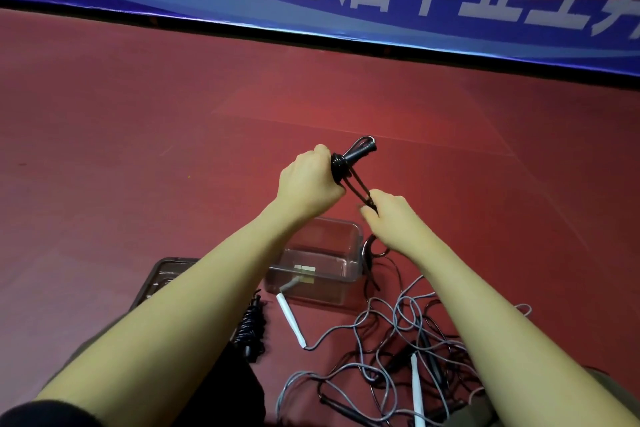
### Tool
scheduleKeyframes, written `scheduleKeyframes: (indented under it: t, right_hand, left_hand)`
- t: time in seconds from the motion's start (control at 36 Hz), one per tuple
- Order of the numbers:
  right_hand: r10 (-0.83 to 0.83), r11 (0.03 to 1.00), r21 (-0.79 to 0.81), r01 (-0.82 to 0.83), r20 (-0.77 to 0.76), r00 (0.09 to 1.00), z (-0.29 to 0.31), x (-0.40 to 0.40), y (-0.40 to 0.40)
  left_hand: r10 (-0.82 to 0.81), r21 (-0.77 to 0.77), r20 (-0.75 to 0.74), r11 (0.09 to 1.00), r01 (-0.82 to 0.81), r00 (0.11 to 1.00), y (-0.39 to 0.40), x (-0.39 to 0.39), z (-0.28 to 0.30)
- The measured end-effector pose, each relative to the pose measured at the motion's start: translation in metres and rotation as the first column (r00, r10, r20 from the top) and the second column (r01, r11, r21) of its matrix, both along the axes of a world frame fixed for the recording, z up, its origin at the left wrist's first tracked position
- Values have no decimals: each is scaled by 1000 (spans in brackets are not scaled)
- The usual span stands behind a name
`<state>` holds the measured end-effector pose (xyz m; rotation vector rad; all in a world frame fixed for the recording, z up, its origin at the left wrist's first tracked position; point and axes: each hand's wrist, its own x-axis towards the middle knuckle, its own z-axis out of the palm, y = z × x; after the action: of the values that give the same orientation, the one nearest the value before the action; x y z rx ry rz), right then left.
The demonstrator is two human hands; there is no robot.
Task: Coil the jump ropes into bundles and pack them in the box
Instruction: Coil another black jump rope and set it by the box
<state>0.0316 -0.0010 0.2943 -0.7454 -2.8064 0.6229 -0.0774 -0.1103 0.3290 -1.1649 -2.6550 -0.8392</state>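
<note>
Nearest the camera, at the bottom right, a loose tangle of grey rope (391, 326) and black rope (436, 354) sprawls over the red floor (121, 149), with two white handles (291, 319) lying among the strands, one near the tangle's left edge and one closer in. To the left of the tangle, beside the left forearm, a coiled black bundle (250, 329) lies on the floor. Just beyond it sits a dark lid or tray (162, 274), partly hidden by the arm, and to its right stands a clear plastic box (322, 263), open on top; a grey strand hangs over its near wall.

Above the box, both bare forearms reach forward. The left hand (308, 184) is clenched round the black jump rope (349, 163) at its wrapped middle, the black handles poking up and to the right beyond the fist. The right hand (388, 215) pinches the free black cord that runs taut from the wrap down to its fingers; the fingertips themselves are blurred.

The floor is a smooth dull red surface with faint seams, running back to a dark strip. Behind that hangs a blue banner (450, 3) with large pale characters and the digits 2026.
</note>
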Motion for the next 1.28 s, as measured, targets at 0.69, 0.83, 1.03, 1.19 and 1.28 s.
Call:
scheduleKeyframes:
  t: [0.69,0.83,1.03,1.19,1.28]
  right_hand:
    - [262,491,797,-351,248,932,-1,-7,21]
    - [289,500,763,-410,299,909,5,-11,16]
    - [138,627,678,-382,387,912,12,-9,0]
    - [114,719,636,-282,292,949,12,-4,-3]
    - [89,802,572,-172,170,981,15,-3,-5]
  left_hand:
    - [-534,-650,21,635,418,845,-7,12,-8]
    - [-475,-701,-43,641,312,879,-4,13,-21]
    - [-388,-685,-140,702,194,911,-5,14,-40]
    - [-260,-550,-190,827,117,947,0,11,-51]
    - [-171,-454,-222,889,54,960,2,10,-47]
